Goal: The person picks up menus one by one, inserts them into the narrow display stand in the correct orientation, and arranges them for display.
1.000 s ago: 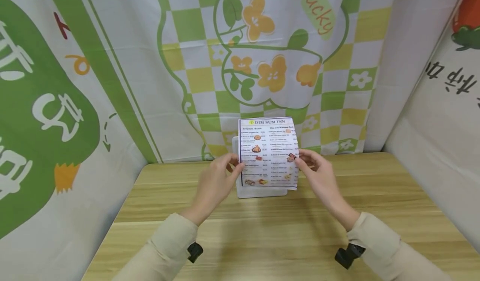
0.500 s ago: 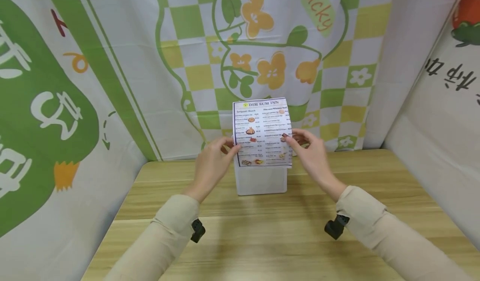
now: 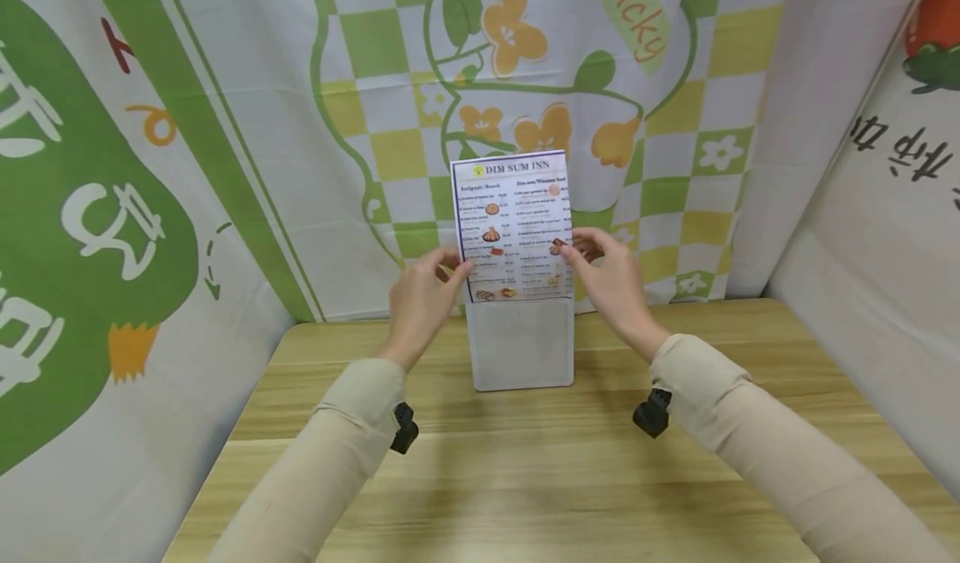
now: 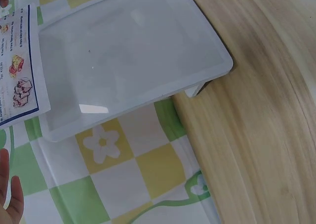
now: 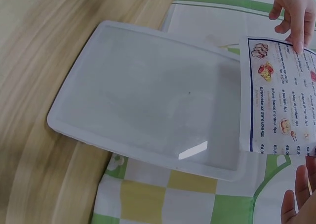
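Note:
A printed paper menu [image 3: 513,229] headed "DIM SUM INN" stands upright between both hands. My left hand [image 3: 422,300] pinches its left edge between thumb and fingers, and my right hand [image 3: 613,284] pinches the right edge. Behind and below the sheet is a white display stand [image 3: 522,346] with rounded corners and a greyish panel, leaning back on the table. The menu overlaps the stand's upper part. In the right wrist view the menu's lower edge [image 5: 247,95] lies across the panel [image 5: 148,90]. A small foot [image 4: 196,89] shows behind the stand in the left wrist view.
The stand is on a wooden table [image 3: 540,471] near its back edge. A green, yellow and white patterned cloth [image 3: 405,154] hangs behind, with printed cloths [image 3: 67,238] on both sides. Each sleeve carries a black wrist device [image 3: 651,413].
Both hands have raised the menu along the stand and slightly left, uncovering more of the panel below. The grip on both edges stays the same, and the stand has not moved.

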### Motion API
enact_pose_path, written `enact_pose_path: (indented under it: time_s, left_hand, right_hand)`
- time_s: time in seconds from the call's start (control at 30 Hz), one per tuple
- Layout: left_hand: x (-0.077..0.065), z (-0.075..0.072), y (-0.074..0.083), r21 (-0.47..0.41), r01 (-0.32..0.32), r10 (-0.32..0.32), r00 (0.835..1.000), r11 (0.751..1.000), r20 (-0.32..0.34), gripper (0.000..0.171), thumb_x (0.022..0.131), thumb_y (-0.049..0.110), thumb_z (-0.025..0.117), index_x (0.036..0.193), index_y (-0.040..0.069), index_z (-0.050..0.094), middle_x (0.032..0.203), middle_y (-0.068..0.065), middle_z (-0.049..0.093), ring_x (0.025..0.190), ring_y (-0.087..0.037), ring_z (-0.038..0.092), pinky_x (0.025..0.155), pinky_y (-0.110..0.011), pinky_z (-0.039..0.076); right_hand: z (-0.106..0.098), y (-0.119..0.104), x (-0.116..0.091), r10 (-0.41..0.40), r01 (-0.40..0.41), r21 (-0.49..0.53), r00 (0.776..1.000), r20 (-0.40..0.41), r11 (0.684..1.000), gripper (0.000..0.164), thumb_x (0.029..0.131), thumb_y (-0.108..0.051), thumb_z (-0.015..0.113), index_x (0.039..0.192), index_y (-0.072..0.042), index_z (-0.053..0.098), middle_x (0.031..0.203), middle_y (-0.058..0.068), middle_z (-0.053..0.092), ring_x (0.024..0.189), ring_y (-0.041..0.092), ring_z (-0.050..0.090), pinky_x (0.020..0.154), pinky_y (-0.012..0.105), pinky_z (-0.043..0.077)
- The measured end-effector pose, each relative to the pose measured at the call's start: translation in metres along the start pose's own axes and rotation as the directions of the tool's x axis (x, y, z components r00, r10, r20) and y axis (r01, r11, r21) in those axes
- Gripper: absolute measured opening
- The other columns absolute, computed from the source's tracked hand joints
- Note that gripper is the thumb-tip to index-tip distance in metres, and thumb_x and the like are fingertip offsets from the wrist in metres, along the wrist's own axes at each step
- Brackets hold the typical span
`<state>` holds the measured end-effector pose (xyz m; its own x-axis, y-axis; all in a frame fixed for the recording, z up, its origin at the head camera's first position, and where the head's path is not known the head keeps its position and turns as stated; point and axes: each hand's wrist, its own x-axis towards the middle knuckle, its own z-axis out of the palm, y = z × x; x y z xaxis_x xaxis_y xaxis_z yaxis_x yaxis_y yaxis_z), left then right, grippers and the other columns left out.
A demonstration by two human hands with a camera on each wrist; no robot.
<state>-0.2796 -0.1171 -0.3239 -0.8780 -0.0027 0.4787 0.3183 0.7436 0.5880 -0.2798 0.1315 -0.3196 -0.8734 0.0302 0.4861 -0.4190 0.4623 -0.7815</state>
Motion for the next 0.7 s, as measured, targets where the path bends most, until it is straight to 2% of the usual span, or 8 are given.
enact_pose_path:
  time_s: [0.33,0.7]
  left_hand:
    - [0.020,0.003,0.000,-0.009,-0.027,0.026,0.998,1.000,-0.052,0.032,0.096,0.036,0.066,0.119,0.013,0.066,0.099,0.001,0.072,0.076,-0.015,0.064,0.063,-0.032,0.047]
    - [0.032,0.008,-0.003,-0.032,-0.025,0.022,0.995,0.999,-0.094,0.029,0.094,0.032,0.069,0.117,0.014,0.066,0.099,0.002,0.072,0.074,-0.014,0.064,0.064,-0.031,0.045]
  right_hand:
    - [0.004,-0.002,0.023,-0.019,0.016,-0.070,0.999,-0.037,0.997,0.031,0.096,-0.016,0.067,0.122,-0.001,0.064,0.098,0.013,0.070,0.084,0.024,0.062,0.068,0.032,0.048]
    - [0.007,-0.007,0.038,-0.025,0.017,-0.124,0.998,-0.061,0.992,0.029,0.097,-0.016,0.066,0.122,-0.003,0.065,0.105,0.012,0.071,0.086,0.023,0.060,0.070,0.031,0.046]
